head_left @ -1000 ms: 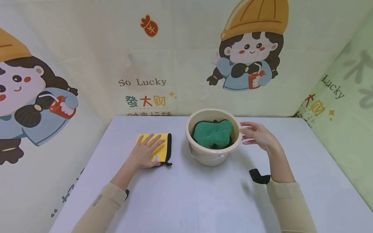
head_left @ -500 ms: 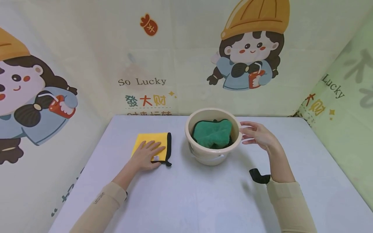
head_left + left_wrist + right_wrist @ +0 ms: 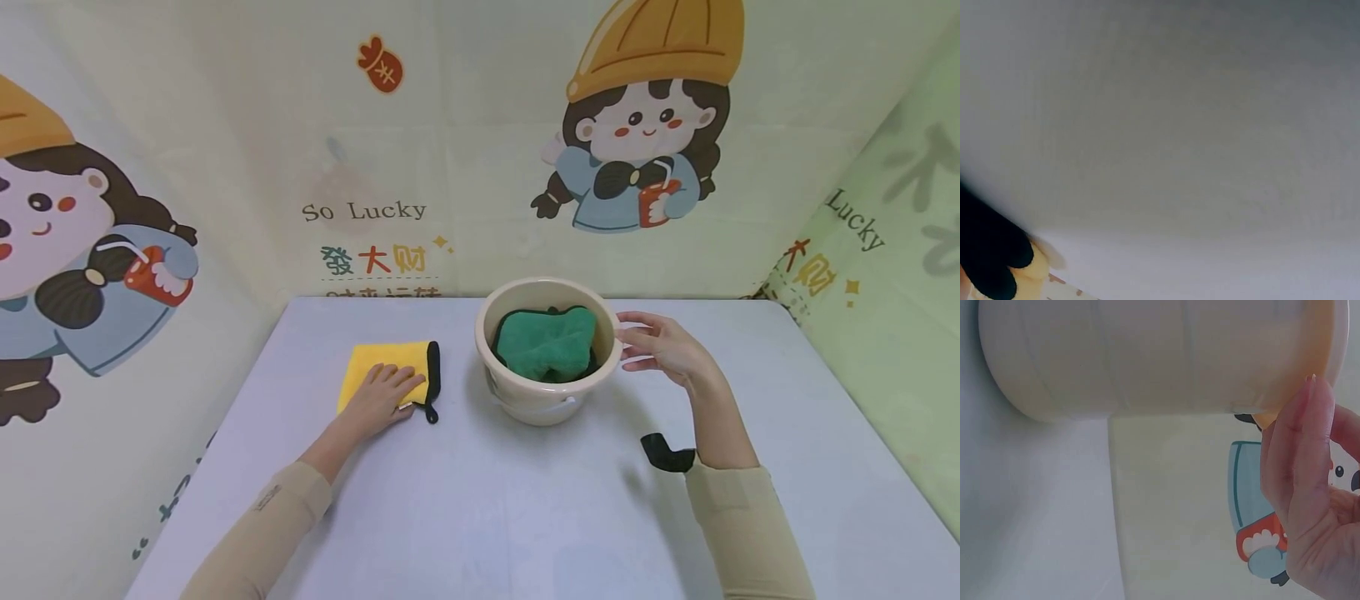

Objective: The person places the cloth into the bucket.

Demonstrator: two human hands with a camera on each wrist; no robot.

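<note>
A yellow cloth with black trim and a small loop lies on the table to the left of a cream bucket. My left hand is over its front part, pinching the front edge between fingers above and thumb below. Only a blurred dark shape fills the corner of the left wrist view. Inside the bucket sits a folded green cloth with black trim. At the bucket's right side my right hand holds its fingers extended, and in the right wrist view the fingertips touch the wall near the rim.
The white table ends at a backdrop printed with cartoon figures and lettering. A white handle hangs at the bucket's front. A black strap piece sticks out beside my right sleeve.
My left hand has drawn back toward the cloth's front edge, and its fingers have bent in. The white label is now mostly covered. My right hand and the bucket stay put.
</note>
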